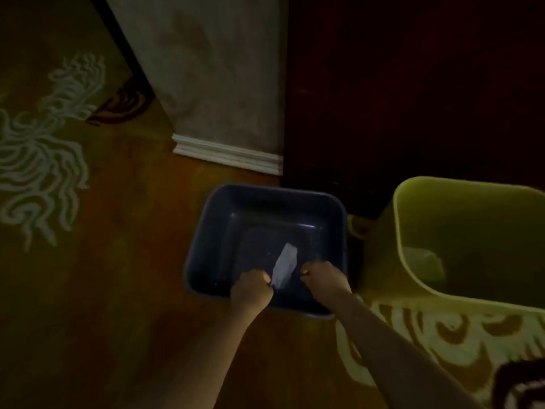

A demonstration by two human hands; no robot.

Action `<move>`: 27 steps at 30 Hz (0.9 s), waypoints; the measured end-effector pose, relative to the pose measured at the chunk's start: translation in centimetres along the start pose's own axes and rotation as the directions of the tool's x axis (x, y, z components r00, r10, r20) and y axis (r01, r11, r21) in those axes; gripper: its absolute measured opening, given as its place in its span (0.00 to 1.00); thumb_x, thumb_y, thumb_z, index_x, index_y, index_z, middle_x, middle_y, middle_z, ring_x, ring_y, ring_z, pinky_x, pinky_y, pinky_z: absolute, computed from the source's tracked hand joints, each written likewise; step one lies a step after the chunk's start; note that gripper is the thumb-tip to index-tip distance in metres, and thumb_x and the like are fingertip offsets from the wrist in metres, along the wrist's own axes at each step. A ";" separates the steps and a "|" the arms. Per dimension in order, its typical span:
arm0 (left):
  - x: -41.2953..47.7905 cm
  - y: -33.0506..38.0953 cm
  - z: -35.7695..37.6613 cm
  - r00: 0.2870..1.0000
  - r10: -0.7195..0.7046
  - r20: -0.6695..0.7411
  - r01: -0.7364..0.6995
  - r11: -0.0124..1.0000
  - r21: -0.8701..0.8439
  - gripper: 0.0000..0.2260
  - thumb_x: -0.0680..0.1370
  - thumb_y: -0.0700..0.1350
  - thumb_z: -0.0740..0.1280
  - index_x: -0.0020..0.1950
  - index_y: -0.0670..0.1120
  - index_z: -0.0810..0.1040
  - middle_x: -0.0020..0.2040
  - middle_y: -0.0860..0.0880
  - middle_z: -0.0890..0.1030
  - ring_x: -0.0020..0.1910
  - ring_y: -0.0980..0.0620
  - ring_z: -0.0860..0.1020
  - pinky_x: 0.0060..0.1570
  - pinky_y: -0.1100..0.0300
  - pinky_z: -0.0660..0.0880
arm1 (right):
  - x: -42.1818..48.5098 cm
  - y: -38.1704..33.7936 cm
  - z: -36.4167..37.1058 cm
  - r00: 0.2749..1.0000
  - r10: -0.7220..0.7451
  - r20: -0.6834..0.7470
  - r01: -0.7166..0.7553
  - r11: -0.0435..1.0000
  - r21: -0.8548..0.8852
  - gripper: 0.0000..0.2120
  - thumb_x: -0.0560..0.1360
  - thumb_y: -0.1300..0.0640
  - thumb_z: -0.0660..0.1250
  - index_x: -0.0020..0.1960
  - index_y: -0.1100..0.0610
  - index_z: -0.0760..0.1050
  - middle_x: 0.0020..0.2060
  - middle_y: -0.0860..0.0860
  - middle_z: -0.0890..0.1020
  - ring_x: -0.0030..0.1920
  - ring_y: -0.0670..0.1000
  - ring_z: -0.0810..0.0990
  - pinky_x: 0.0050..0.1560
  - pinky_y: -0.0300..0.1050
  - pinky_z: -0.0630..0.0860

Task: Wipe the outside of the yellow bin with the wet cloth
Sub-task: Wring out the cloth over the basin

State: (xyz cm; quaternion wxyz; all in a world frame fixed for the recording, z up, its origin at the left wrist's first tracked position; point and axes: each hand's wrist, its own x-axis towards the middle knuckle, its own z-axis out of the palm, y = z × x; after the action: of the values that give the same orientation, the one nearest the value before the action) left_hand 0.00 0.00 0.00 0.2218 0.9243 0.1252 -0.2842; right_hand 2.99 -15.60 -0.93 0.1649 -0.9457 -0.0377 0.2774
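The yellow bin (472, 219) stands open-topped on the carpet at the right, with a pale patch at its bottom. Left of it sits a dark blue basin (206, 237). Both my hands hover over the basin's near side, curled into fists. A pale strip that looks like the wet cloth (284, 262) runs up from the fingers of my left hand (252, 286) over the basin's floor. My right hand (323, 277) is closed a short gap to the right of the strip, and I see nothing in it. The dim light hides any water.
A patterned brown carpet (118, 261) covers the floor. A wall corner with white skirting (227, 154) stands behind the basin. Dark wooden furniture (413, 98) rises behind the bin.
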 end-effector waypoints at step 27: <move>20.4 -3.7 11.7 0.996 0.079 -0.046 -0.077 0.996 0.048 0.08 0.72 0.42 0.66 0.48 0.40 0.78 0.50 0.41 0.82 0.49 0.44 0.80 0.40 0.56 0.75 | 18.8 5.3 11.7 0.933 -0.331 -0.142 0.311 0.939 -0.145 0.07 0.75 0.57 0.63 0.52 0.56 0.76 0.55 0.54 0.76 0.59 0.55 0.70 0.57 0.48 0.66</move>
State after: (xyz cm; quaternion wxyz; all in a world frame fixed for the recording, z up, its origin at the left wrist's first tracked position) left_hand 9.62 -0.32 -21.75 0.2084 0.9398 0.0878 -0.2560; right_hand 12.44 -14.11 -21.61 0.1536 -0.9546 -0.1949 0.1651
